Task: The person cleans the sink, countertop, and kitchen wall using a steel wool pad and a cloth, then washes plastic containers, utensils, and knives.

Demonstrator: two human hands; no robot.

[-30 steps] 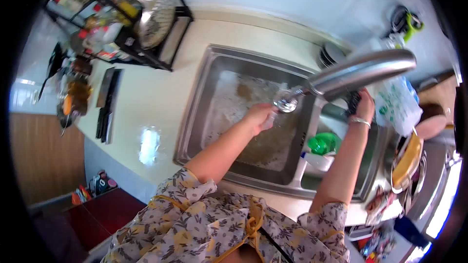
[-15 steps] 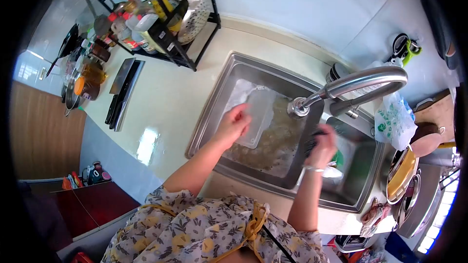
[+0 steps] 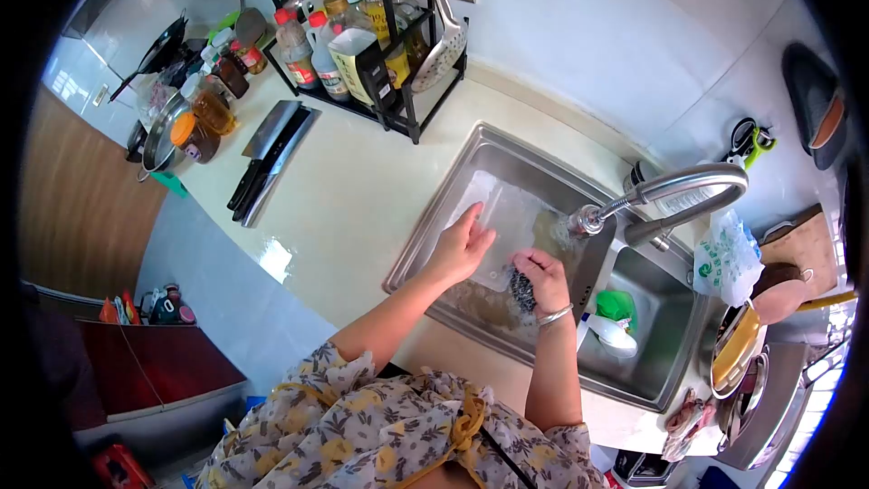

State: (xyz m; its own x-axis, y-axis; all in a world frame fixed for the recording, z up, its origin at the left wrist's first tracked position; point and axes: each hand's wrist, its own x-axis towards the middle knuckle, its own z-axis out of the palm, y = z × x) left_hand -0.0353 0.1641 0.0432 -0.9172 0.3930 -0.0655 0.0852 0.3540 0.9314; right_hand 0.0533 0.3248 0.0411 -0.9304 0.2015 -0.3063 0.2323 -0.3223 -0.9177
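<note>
In the left basin of the steel sink (image 3: pixel 413 258), a translucent plastic lid or tray (image 3: pixel 507 232) lies in cloudy, brownish water. My left hand (image 3: pixel 459 247) is over its left side, thumb and forefinger apart, with no grip on it that I can see. My right hand (image 3: pixel 545 282), a bracelet at its wrist, is closed around a dark, mesh-like scourer (image 3: pixel 522 292) low over the basin, near the lid's lower end. Water falls from the faucet head (image 3: pixel 587 220) beyond my right hand.
The right basin holds a white bottle (image 3: pixel 614 337) and a green packet (image 3: pixel 617 306). Knives (image 3: pixel 272 161) lie on the counter to the left. A black rack (image 3: pixel 385 109) of bottles stands behind. A plastic bag (image 3: pixel 727 249) hangs right of the faucet (image 3: pixel 697 179).
My right hand has swung left with the scourer, from over the right basin to the left one. My left hand stays by the lid. The whole view has shifted.
</note>
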